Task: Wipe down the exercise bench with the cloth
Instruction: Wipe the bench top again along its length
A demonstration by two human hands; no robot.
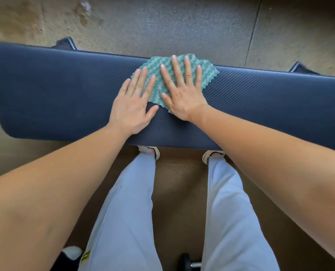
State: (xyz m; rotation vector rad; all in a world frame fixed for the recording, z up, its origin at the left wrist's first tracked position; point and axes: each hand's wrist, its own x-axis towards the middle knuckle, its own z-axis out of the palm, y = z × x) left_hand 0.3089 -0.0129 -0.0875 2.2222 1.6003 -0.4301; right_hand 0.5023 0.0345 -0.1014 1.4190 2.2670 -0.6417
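Both palms flat, fingers spread: right hand [182, 89] pressing the green-and-white cloth [174, 79] onto the dark padded bench [260, 106] near its far edge, left hand [132, 106] just beside it (fingertips overlap the cloth's left edge, palm on bare padding), neither gripping anything.

The worktop [260, 98] pad looks like dark navy vinyl with a fine diagonal weave texture, kind of carbon-fibre style, low sheen. The cloth [156, 85] is fluffy green-and-white microfibre with zigzag-cut edges. The floor [162, 26] is rough, speckled, matt and stained. The trousers [127, 212] are smooth pale fabric.
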